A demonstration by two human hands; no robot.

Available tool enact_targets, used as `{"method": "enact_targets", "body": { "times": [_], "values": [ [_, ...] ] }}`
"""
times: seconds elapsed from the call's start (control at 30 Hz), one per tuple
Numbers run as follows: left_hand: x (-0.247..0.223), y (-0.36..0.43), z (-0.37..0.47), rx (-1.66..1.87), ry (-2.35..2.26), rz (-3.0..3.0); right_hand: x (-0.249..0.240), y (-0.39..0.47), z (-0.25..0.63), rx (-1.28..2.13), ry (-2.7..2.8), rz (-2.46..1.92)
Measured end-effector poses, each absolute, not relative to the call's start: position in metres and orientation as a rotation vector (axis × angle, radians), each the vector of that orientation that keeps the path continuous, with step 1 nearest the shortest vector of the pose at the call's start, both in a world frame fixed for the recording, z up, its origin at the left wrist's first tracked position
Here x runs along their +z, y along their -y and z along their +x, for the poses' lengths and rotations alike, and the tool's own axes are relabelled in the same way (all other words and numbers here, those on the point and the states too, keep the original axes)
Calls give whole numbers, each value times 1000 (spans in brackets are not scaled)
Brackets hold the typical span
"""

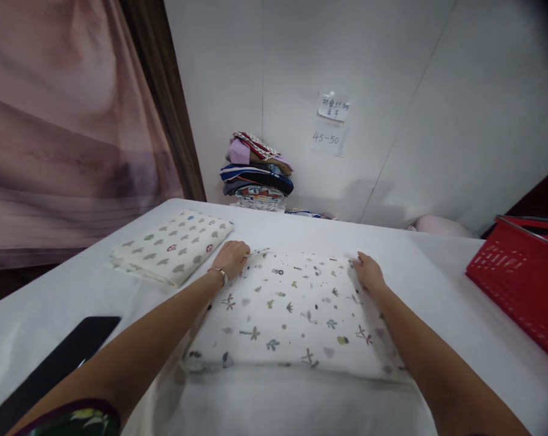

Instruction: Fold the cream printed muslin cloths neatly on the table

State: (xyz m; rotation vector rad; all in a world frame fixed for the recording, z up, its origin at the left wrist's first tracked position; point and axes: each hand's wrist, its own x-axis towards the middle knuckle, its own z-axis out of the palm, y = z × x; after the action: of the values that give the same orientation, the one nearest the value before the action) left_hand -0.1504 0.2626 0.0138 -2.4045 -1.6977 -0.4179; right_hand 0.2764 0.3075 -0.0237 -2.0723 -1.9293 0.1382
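Note:
A white cloth with small plant prints [296, 303] lies spread on the white table, its near part plain white and hanging toward me. My left hand [233, 257] is closed on its far left corner, with a thin bracelet on the wrist. At the far right corner, my right hand [368, 270] pinches the cloth's edge between closed fingers. Left of the cloth rests a folded cream cloth with grey mushroom-like prints [174, 245], which neither hand touches.
A dark flat object [69, 357] lies on the white table [441, 290] at the left. The red basket [523, 278] stands at the right. Behind the table are stacked folded fabrics [258, 166] and a wall with paper notes [333, 108]. A pink curtain [69, 121] hangs at the left.

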Motion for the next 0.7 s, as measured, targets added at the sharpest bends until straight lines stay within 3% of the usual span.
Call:
{"method": "enact_targets", "body": {
  "times": [0.37,0.53,0.7],
  "values": [
    [15,-231,-158,-364,1440,-2754,-47,-315,289,135,1936,-1960],
    [22,-261,-156,-652,2242,-2418,-49,-316,289,148,1914,-1966],
    [17,-298,-153,-564,2734,-2051,-47,-318,290,167,1907,-1983]
  ]
}}
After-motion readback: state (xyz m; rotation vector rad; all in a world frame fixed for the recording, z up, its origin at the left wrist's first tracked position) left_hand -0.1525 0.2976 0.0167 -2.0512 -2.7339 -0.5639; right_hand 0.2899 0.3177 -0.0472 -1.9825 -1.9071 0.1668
